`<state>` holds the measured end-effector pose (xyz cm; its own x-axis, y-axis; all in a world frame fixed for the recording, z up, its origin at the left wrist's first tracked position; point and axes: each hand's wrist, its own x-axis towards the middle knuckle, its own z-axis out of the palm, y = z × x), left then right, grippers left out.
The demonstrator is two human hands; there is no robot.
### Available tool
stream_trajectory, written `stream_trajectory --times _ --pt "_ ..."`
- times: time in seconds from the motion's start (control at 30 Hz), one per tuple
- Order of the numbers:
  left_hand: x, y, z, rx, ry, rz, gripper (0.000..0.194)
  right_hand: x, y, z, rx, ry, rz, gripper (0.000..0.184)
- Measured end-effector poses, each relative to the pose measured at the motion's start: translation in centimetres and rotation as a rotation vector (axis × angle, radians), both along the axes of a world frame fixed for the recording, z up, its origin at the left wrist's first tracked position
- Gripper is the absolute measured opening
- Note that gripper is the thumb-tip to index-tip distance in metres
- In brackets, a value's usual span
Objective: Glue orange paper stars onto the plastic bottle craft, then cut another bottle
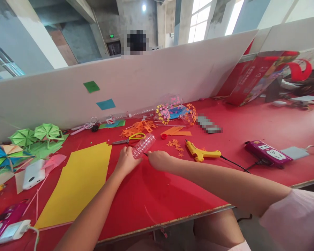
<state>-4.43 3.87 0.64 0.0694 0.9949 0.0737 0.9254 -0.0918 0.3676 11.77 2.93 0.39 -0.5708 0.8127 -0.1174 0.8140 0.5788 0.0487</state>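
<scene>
A clear ribbed plastic bottle (144, 144) lies tilted on the red table, with my left hand (127, 161) wrapped round its near end. My right hand (158, 160) is closed beside the bottle on a thin dark tool (145, 154), whose tip points at the bottle's side. Most of that tool is hidden in my fist, so its kind does not show. Just beyond the bottle lie yellow-handled scissors (131, 138). To the right of them are a red bottle cap (164, 136) and small orange paper stars (175, 143).
A yellow glue gun (202, 152) with a black cord lies right of my hands, near a purple power strip (269, 153). Yellow paper sheets (81, 181) lie at left. Star-covered clear bottles (172, 106) stand by the white partition (146, 83). A person's head shows behind it.
</scene>
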Motion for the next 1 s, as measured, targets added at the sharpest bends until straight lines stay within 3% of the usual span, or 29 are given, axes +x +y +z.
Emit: stream_trajectory --times 0.27,0.57,1.0 --pt "-1.9 1.5 -1.0 -0.057 -0.205 0.016 0.033 -0.5 1.4 0.7 -0.252 0.069 -0.195 0.031" --pt "-3.0 1.4 -1.0 -0.144 -0.453 -0.015 0.031 -0.1 1.4 1.4 -0.286 0.135 -0.211 0.031" --pt "-3.3 1.2 -2.0 -0.095 -0.488 -0.044 0.026 -1.1 1.6 0.8 -0.288 0.173 -0.187 0.031"
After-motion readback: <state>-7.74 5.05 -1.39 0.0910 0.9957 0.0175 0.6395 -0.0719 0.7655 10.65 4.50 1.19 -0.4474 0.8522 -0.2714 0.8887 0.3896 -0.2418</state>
